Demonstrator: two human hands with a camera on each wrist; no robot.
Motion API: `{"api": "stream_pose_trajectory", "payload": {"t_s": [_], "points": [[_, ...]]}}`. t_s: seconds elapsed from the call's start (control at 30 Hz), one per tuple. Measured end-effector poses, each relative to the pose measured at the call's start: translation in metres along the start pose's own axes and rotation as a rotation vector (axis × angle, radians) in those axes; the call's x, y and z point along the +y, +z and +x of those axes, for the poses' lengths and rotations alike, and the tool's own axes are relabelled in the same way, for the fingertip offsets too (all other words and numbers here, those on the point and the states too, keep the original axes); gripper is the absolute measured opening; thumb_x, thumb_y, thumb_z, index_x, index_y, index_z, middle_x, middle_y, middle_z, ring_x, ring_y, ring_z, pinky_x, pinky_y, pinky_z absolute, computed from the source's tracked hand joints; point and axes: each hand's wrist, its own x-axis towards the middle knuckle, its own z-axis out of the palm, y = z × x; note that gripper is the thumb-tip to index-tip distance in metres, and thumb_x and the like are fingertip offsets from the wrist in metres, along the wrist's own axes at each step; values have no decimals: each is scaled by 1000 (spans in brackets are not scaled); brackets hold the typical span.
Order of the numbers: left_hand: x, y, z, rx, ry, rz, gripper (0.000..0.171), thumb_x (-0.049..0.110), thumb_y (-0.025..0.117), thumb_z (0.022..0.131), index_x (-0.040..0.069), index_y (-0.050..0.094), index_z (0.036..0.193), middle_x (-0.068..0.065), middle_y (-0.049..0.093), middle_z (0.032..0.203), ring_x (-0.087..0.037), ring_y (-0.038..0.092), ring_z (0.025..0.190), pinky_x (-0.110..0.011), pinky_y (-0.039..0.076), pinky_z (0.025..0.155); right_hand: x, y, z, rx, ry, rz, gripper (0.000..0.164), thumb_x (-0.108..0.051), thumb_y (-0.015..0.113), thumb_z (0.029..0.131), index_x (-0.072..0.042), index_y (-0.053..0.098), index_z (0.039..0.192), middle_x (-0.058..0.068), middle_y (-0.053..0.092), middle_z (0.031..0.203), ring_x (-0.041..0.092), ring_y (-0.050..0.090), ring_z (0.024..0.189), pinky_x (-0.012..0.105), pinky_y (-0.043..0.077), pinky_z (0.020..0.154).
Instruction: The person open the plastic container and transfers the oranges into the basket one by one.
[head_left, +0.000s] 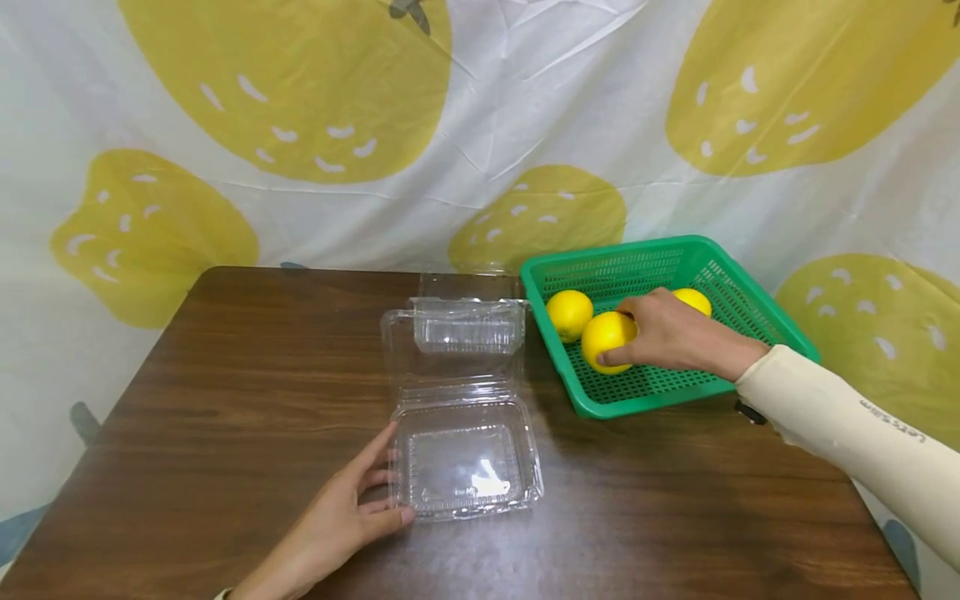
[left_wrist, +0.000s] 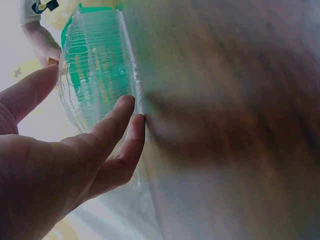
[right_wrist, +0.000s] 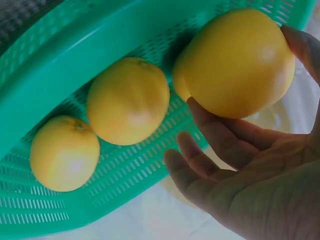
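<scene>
In the head view my right hand (head_left: 671, 333) pinches a round yellow citrus fruit (head_left: 606, 340) between thumb and fingers, within the green basket (head_left: 600, 410). Two more such fruits, a left one (head_left: 570, 315) and a right one (head_left: 692, 300), lie in the basket; the right one is partly hidden by the hand. The right wrist view shows the pinched fruit (right_wrist: 237, 65) large beside the thumb. My left hand (head_left: 337, 508) touches the left side of a clear plastic clamshell box (head_left: 465, 471), fingers extended along its wall and thumb at its near corner. Its lid stands folded back.
Behind the front box stands another clear plastic box (head_left: 468, 329), with its lid raised toward the wall. Both boxes and the basket are on a brown wooden table (head_left: 247, 400). A white cloth with yellow fruit prints (head_left: 510, 100) hangs along the table's back edge.
</scene>
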Motion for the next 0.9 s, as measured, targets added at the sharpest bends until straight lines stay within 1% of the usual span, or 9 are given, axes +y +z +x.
{"api": "stream_pose_trajectory", "payload": {"t_s": [0.1,0.37,0.5,0.57,0.6,0.63,0.73,0.83,0.9], "points": [[0,-1,0,0,3,4,113,4,90,88,18,23,177,-32,37,168,-48,50,147,-32,60,109,3,3,4,-29,-9,-19,77,-59,87,87,6,72,126,11,75,102,41,58,106,41,51,73],[0,-1,-2,5,-5,11,113,4,91,87,19,23,177,-32,37,167,-48,51,146,-32,60,108,6,8,14,-63,-59,-37,61,-54,90,84,1,73,106,6,65,83,24,56,76,33,47,61],[0,-1,-2,4,-6,4,114,4,91,87,19,23,177,-33,37,167,-48,51,146,-32,60,109,6,13,16,-85,-66,-47,54,-51,90,85,-3,72,99,5,62,82,24,54,77,32,45,60],[0,0,-2,1,-7,0,114,3,91,87,19,23,177,-33,36,167,-49,51,146,-32,59,109,6,14,16,-92,-71,-56,53,-50,90,85,-3,72,100,5,62,83,26,54,81,33,46,61],[1,0,-2,1,-9,-1,114,3,91,87,19,23,177,-33,36,167,-49,51,146,-32,59,109,6,15,16,-94,-72,-60,55,-50,90,86,0,73,103,6,63,85,28,55,84,34,47,62],[1,0,-2,0,-10,-1,114,3,91,87,19,23,177,-33,36,167,-49,51,146,-32,59,109,6,15,16,-93,-79,-63,58,-49,89,86,3,74,107,9,68,90,31,60,88,36,53,65],[1,0,-3,0,-11,4,114,4,91,87,19,23,177,-33,36,167,-49,51,146,-32,60,109,5,13,15,-86,-74,-63,72,-48,88,89,12,72,126,20,76,112,41,64,110,48,62,84],[2,0,-3,-1,-12,11,114,5,91,87,20,23,177,-32,37,168,-48,51,146,-33,60,109,4,8,15,-56,-77,-33,78,-45,88,91,15,67,137,33,73,131,45,68,109,56,63,92],[2,0,-3,-1,-12,14,114,6,91,88,20,23,177,-32,36,168,-49,51,146,-33,60,108,4,5,16,-34,-82,-18,78,-44,87,92,15,66,138,34,72,132,45,70,108,56,64,92]]}}
